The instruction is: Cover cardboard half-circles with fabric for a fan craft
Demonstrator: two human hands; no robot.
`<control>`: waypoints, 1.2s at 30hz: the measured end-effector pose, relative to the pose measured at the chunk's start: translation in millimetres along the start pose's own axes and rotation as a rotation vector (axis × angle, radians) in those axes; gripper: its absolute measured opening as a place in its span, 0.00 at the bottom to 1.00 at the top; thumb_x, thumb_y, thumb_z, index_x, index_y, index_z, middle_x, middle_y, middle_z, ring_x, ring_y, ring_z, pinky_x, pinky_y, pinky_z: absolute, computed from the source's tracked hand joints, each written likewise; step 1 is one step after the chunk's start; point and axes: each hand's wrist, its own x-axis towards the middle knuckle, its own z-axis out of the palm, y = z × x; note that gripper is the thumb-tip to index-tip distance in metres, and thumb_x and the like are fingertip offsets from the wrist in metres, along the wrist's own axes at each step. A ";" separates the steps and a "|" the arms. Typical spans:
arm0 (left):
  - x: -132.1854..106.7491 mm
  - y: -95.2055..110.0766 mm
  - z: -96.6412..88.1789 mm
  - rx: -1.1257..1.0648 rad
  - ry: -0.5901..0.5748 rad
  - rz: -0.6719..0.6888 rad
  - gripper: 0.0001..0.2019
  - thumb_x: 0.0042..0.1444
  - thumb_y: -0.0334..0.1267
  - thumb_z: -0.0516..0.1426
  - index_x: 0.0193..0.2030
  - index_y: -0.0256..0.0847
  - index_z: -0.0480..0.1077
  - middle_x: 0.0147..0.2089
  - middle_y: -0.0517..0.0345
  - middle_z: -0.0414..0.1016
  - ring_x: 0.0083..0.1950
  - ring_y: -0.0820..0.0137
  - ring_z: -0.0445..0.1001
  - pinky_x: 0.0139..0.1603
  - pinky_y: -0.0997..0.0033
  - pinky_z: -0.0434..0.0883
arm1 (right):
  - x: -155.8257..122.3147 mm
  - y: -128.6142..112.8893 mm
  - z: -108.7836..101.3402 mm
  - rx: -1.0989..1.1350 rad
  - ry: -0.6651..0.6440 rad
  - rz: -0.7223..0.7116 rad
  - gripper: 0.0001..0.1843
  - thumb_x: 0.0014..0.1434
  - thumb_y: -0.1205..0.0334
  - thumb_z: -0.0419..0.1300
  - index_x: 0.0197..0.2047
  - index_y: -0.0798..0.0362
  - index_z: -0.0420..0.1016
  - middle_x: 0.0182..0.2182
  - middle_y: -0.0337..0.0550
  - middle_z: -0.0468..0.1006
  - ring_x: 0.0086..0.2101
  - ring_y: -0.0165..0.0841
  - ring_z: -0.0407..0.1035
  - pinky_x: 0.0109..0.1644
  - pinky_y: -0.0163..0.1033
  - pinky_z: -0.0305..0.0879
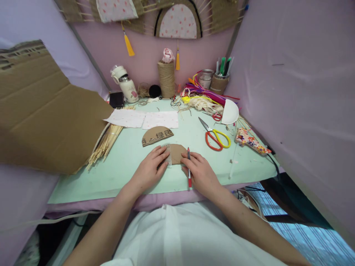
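My left hand lies flat, fingers pressing a clear ruler onto a small brown cardboard piece on the mint-green table. My right hand rests beside it, fingers curled round a red pen that points away from me, its tip at the cardboard's right edge. A second cardboard half-round with printed characters lies just beyond.
Red-and-yellow scissors and a patterned glue gun lie to the right. Bamboo sticks and a big cardboard sheet sit left. Two dotted fabric pieces, a twine spool, a bottle, pipe cleaners stand behind.
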 end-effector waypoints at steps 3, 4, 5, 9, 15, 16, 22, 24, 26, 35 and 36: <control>0.3 0.8 -0.3 -0.007 0.001 -0.004 0.21 0.65 0.40 0.49 0.62 0.41 0.66 0.67 0.50 0.63 0.70 0.59 0.56 0.68 0.48 0.59 | 0.0 0.3 0.3 -0.005 0.000 -0.001 0.12 0.65 0.65 0.53 0.50 0.54 0.73 0.54 0.52 0.75 0.54 0.43 0.64 0.53 0.52 0.68; 0.3 1.0 -0.4 -0.009 0.004 -0.004 0.21 0.64 0.40 0.49 0.62 0.41 0.66 0.67 0.50 0.63 0.70 0.59 0.57 0.68 0.48 0.59 | 0.0 0.3 0.3 -0.005 0.000 -0.002 0.12 0.65 0.65 0.53 0.50 0.54 0.73 0.54 0.52 0.75 0.54 0.43 0.64 0.53 0.52 0.68; 0.3 1.1 -0.4 -0.010 0.007 -0.004 0.20 0.64 0.40 0.49 0.62 0.42 0.66 0.67 0.50 0.64 0.70 0.59 0.57 0.68 0.48 0.59 | 0.1 0.3 0.3 -0.005 0.002 -0.003 0.12 0.65 0.65 0.53 0.50 0.53 0.73 0.53 0.52 0.75 0.54 0.43 0.64 0.53 0.52 0.68; -0.2 0.9 -0.6 0.001 0.008 -0.004 0.21 0.64 0.40 0.49 0.62 0.41 0.66 0.67 0.51 0.63 0.70 0.58 0.56 0.68 0.47 0.59 | 0.0 -0.1 0.0 -0.004 0.008 -0.005 0.12 0.65 0.66 0.53 0.50 0.52 0.73 0.53 0.52 0.75 0.54 0.43 0.65 0.53 0.53 0.68; 0.4 2.5 -1.4 -0.001 -0.003 -0.011 0.21 0.65 0.40 0.49 0.62 0.39 0.67 0.67 0.49 0.63 0.70 0.59 0.56 0.69 0.49 0.58 | 0.4 -0.4 -0.6 -0.004 0.005 -0.002 0.12 0.65 0.66 0.53 0.49 0.54 0.73 0.54 0.52 0.75 0.53 0.43 0.64 0.54 0.52 0.68; 0.6 2.9 -1.5 -0.002 -0.001 -0.012 0.21 0.65 0.40 0.49 0.61 0.39 0.67 0.67 0.49 0.63 0.70 0.59 0.56 0.69 0.49 0.58 | 0.5 -0.5 -0.6 -0.005 0.004 -0.002 0.12 0.65 0.66 0.53 0.50 0.54 0.74 0.54 0.52 0.75 0.54 0.43 0.65 0.53 0.53 0.68; 0.6 3.2 -1.0 0.009 0.002 -0.013 0.20 0.65 0.40 0.49 0.61 0.40 0.67 0.67 0.50 0.63 0.70 0.59 0.56 0.69 0.49 0.59 | 0.2 -0.1 0.5 -0.006 0.015 -0.005 0.13 0.65 0.66 0.54 0.50 0.53 0.74 0.54 0.52 0.75 0.53 0.43 0.65 0.53 0.53 0.69; 0.4 3.0 -0.5 0.012 0.004 -0.014 0.20 0.64 0.40 0.49 0.61 0.39 0.67 0.67 0.49 0.63 0.70 0.59 0.56 0.68 0.48 0.59 | 0.0 0.2 0.8 -0.005 0.017 -0.004 0.12 0.65 0.66 0.54 0.50 0.52 0.74 0.54 0.52 0.75 0.53 0.43 0.65 0.53 0.53 0.69; 0.3 3.2 -0.1 0.016 0.005 -0.016 0.20 0.64 0.39 0.49 0.61 0.39 0.67 0.67 0.49 0.63 0.70 0.58 0.56 0.69 0.48 0.59 | 0.0 0.3 0.9 -0.002 0.015 -0.004 0.12 0.65 0.66 0.54 0.49 0.53 0.73 0.54 0.51 0.75 0.53 0.43 0.65 0.53 0.53 0.69; 1.0 6.0 0.0 0.030 0.004 -0.022 0.20 0.65 0.41 0.48 0.61 0.38 0.68 0.67 0.48 0.63 0.70 0.58 0.56 0.68 0.48 0.60 | -0.5 0.4 1.1 0.001 0.003 0.002 0.12 0.66 0.65 0.53 0.49 0.54 0.73 0.54 0.52 0.75 0.53 0.43 0.64 0.53 0.53 0.68; 1.0 6.0 0.1 0.030 0.006 -0.021 0.20 0.65 0.41 0.48 0.61 0.38 0.67 0.67 0.49 0.63 0.70 0.58 0.56 0.68 0.48 0.60 | -0.6 0.5 1.4 0.001 0.004 0.001 0.12 0.66 0.65 0.53 0.49 0.54 0.73 0.54 0.51 0.75 0.54 0.43 0.64 0.54 0.52 0.67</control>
